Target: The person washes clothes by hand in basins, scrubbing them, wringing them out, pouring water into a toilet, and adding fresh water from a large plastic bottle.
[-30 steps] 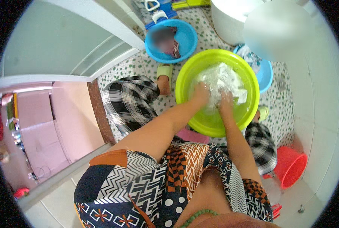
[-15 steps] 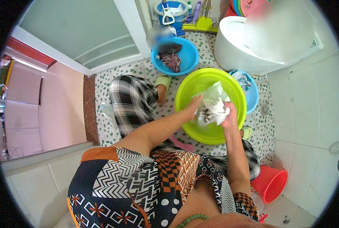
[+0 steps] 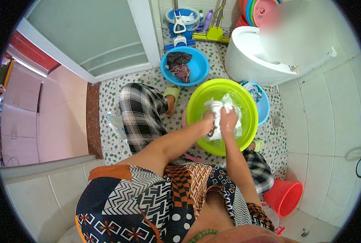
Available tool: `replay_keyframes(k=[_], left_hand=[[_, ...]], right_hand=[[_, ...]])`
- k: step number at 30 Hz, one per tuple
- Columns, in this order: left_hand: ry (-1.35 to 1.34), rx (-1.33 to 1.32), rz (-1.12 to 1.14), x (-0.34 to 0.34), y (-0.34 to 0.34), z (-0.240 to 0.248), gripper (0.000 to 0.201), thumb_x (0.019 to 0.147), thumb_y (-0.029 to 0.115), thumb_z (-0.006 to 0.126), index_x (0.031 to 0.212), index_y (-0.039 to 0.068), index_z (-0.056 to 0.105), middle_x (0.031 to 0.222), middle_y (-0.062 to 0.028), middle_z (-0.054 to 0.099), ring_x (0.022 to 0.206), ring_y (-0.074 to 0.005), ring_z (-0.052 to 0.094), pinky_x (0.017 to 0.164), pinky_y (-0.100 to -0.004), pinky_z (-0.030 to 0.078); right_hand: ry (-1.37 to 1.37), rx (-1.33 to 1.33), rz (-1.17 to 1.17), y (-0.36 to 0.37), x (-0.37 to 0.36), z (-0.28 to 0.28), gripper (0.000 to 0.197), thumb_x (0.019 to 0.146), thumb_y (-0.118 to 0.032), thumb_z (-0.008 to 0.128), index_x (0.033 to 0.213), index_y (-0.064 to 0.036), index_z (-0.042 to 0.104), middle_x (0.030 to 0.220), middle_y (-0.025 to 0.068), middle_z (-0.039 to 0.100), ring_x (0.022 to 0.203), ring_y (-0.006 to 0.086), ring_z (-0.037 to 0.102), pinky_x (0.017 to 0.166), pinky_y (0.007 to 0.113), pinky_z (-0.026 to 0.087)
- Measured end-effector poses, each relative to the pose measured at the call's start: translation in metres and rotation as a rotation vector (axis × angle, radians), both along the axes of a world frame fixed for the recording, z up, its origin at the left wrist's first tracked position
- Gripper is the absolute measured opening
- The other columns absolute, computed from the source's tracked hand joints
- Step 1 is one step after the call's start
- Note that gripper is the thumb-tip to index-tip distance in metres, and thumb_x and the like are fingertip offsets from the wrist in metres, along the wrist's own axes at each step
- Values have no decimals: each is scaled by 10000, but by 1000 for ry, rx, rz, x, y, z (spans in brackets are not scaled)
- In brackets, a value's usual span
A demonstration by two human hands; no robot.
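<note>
A wet white garment (image 3: pixel 217 114) is bunched between my two hands over a lime-green basin (image 3: pixel 251 133) with water in it. My left hand (image 3: pixel 208 121) grips its left side, near a dark patch on the cloth. On the other side my right hand (image 3: pixel 229 120) is closed on the bunched fabric, its knuckles up. Part of the garment spreads thin and see-through into the water around my hands. My fingertips are partly hidden by the cloth.
Beyond the basin stands a blue basin (image 3: pixel 199 69) holding dark clothes (image 3: pixel 179 67). Another blue basin (image 3: pixel 263 108) with cloth sits at the right. A white toilet (image 3: pixel 245 60), a red bucket (image 3: pixel 287 198), a yellow-green broom (image 3: pixel 215 33) and a glass door (image 3: pixel 91 36) surround the tiled floor.
My hands have come closer together, the right one moving left with the garment. The cloth, spread out before, is now bunched tighter between them.
</note>
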State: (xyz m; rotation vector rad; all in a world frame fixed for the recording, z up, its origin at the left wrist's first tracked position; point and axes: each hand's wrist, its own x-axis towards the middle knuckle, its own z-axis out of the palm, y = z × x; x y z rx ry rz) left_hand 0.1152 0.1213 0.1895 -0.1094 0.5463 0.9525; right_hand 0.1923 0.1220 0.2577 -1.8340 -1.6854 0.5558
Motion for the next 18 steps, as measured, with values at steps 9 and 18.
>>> replay_keyframes(k=[9, 18], left_hand=[[312, -1, -20, -43, 15, -56, 357, 835, 231, 557, 1113, 19, 488, 881, -110, 619, 854, -236, 605, 710, -381, 487], [2029, 1191, -761, -40, -26, 4, 497, 802, 145, 530, 1286, 209, 435, 1313, -157, 392, 1199, -346, 368, 930, -484, 352]], right_hand=[[-42, -36, -271, -6, 138, -41, 335, 818, -230, 558, 1043, 18, 557, 956, 229, 593, 863, 394, 564, 759, 449, 433], [-470, 41, 158, -36, 94, -58, 516, 701, -117, 683, 1189, -166, 523, 1282, 172, 419, 1053, 350, 485, 856, 417, 422]])
